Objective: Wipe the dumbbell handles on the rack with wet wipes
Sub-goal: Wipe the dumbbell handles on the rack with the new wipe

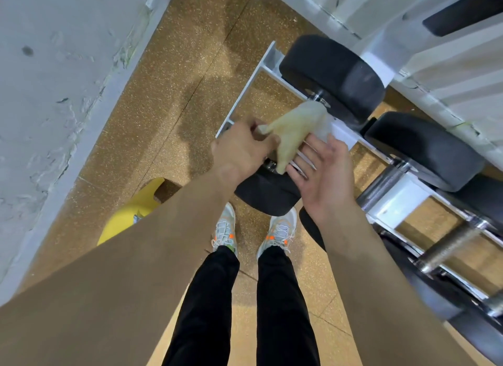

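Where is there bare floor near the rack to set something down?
Bare speckled floor lies between the wall and the white end frame of the rack. The rack is crowded with dumbbells; the left hand, wipe and right hand hover over the end one.

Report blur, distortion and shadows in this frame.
Head view: wide-angle stretch makes the left forearm loom and the rack slant; the wet wipe and left hand are softly motion-blurred; a dim shadow lies on the speckled floor; the knurled handle glints.
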A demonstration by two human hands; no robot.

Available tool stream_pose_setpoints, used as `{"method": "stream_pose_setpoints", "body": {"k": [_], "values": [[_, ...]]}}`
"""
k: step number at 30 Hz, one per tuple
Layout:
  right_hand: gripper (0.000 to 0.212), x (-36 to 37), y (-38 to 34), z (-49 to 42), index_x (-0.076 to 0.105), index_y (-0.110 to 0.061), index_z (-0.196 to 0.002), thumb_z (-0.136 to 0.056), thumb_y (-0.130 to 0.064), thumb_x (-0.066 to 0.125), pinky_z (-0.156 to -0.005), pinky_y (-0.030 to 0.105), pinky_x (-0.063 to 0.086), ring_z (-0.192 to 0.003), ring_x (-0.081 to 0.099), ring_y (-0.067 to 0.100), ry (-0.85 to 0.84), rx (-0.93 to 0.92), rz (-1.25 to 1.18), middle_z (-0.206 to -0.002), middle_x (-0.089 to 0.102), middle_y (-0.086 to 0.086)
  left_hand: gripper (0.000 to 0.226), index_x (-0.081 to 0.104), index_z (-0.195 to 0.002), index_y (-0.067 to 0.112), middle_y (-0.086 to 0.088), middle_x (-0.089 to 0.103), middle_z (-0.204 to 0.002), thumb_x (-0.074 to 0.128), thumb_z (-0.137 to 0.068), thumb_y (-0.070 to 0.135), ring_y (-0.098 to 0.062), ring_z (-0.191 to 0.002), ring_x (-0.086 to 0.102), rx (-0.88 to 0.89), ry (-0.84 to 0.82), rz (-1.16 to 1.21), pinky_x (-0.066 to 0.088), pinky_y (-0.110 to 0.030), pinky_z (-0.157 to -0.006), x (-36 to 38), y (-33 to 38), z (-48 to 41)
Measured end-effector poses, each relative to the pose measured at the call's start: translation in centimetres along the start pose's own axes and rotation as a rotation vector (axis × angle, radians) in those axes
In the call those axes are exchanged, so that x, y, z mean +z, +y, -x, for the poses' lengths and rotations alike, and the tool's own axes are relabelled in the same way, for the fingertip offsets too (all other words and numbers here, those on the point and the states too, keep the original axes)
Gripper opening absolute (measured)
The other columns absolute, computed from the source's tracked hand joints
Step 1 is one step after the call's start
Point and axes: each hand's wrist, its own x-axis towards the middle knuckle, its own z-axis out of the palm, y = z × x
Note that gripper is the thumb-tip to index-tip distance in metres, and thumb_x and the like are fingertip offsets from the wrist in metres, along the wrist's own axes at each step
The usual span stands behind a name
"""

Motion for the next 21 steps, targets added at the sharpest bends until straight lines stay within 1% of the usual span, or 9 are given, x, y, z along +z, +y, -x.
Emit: {"method": "stream_pose_setpoints", "body": {"k": [3, 5, 9, 11, 13, 15, 17, 19, 21], "values": [[0.023, -0.3, -0.3, -0.5, 0.063, -0.015, -0.120, -0.101, -0.024, 0.052, -0.082, 0.030, 0.054, -0.100, 0.067, 0.019, 0.165, -0.040, 0.135, -0.123, 0.067, 0.008, 0.015, 0.055, -0.089, 0.034, 0.017, 0.061, -0.083, 0.069, -0.087, 0.037, -0.022, -0.096, 0.064, -0.060, 0.024, 0.058, 0.048, -0.048, -0.099, -0.1, -0.4, -1.2], [0.023, 0.0, -0.6, -1.2, 0.059, -0.019, -0.123, -0.100, -0.019, 0.056, -0.082, 0.028, 0.052, -0.098, 0.064, 0.017, 0.152, -0.061, 0.252, -0.114, 0.064, 0.003, 0.015, 0.054, -0.087, 0.032, 0.012, 0.061, -0.083, 0.069, -0.087, 0.033, -0.025, -0.097, 0.063, -0.092, -0.030, -0.006, 0.049, -0.046, -0.098, -0.1, 0.0, -1.9], [0.035, 0.5, -0.8, -2.6, 0.061, -0.017, -0.128, -0.094, -0.008, 0.064, -0.086, 0.029, 0.054, -0.091, 0.067, 0.019, -0.020, -0.082, 0.460, -0.103, 0.071, 0.007, 0.025, 0.056, -0.112, 0.026, 0.002, 0.057, -0.100, 0.064, -0.089, 0.029, -0.025, -0.098, 0.057, -0.096, -0.060, -0.270, 0.048, -0.042, -0.094, 0.3, 1.1, -2.2], [0.030, 0.2, -0.9, -3.0, 0.064, -0.015, -0.118, -0.091, -0.002, 0.066, -0.085, 0.029, 0.055, -0.087, 0.066, 0.018, -0.002, -0.119, 0.511, -0.103, 0.071, 0.007, 0.035, 0.054, -0.123, 0.019, -0.004, 0.058, -0.113, 0.061, -0.089, 0.023, -0.029, -0.104, 0.056, 0.007, 0.106, -0.373, 0.044, -0.041, -0.091, 0.4, 1.5, -1.6], [0.026, -0.1, -1.0, -2.9, 0.064, -0.018, -0.108, -0.090, 0.001, 0.067, -0.079, 0.028, 0.056, -0.084, 0.067, 0.016, 0.005, -0.128, 0.547, -0.099, 0.072, 0.004, 0.039, 0.054, -0.125, 0.014, -0.005, 0.055, -0.120, 0.059, -0.087, 0.021, -0.029, -0.106, 0.055, 0.097, 0.176, -0.289, 0.042, -0.038, -0.084, 0.7, 2.3, -1.0], [0.030, -0.5, -0.7, -2.5, 0.063, -0.021, -0.101, -0.088, 0.006, 0.064, -0.072, 0.027, 0.056, -0.081, 0.067, 0.017, 0.024, -0.131, 0.628, -0.090, 0.070, 0.001, 0.048, 0.053, -0.126, 0.010, -0.005, 0.057, -0.119, 0.067, -0.086, 0.034, -0.025, -0.101, 0.056, 0.068, -0.080, -0.228, 0.046, -0.035, -0.079, 1.1, 3.6, -0.6], [0.035, -1.1, 0.2, -2.3, 0.063, -0.022, -0.108, -0.087, 0.006, 0.060, -0.079, 0.031, 0.057, -0.087, 0.068, 0.018, 0.099, -0.126, 0.683, -0.095, 0.071, 0.003, 0.061, 0.050, -0.127, 0.006, -0.009, 0.061, -0.115, 0.074, -0.085, 0.044, -0.023, -0.095, 0.055, 0.035, -0.365, -0.419, 0.043, -0.031, -0.073, 1.0, 5.1, -0.6], [0.031, -1.3, 1.6, -1.9, 0.061, -0.026, -0.107, -0.088, -0.001, 0.058, -0.096, 0.035, 0.055, -0.098, 0.067, 0.020, 0.187, -0.136, 0.638, -0.107, 0.070, 0.008, 0.057, 0.050, -0.132, 0.003, -0.013, 0.061, -0.123, 0.071, -0.092, 0.037, -0.022, -0.095, 0.053, 0.040, -0.443, -0.524, 0.038, -0.025, -0.070, 0.9, 6.1, -0.8], [0.023, -1.4, 3.0, -2.0, 0.060, -0.030, -0.093, -0.084, -0.009, 0.056, -0.105, 0.042, 0.050, -0.103, 0.067, 0.025, 0.298, -0.145, 0.480, -0.107, 0.071, 0.010, 0.049, 0.055, -0.130, 0.004, -0.011, 0.063, -0.121, 0.071, -0.093, 0.032, -0.020, -0.087, 0.053, 0.015, -0.441, -0.432, 0.038, -0.025, -0.062, 1.5, 6.2, -1.6]]}}
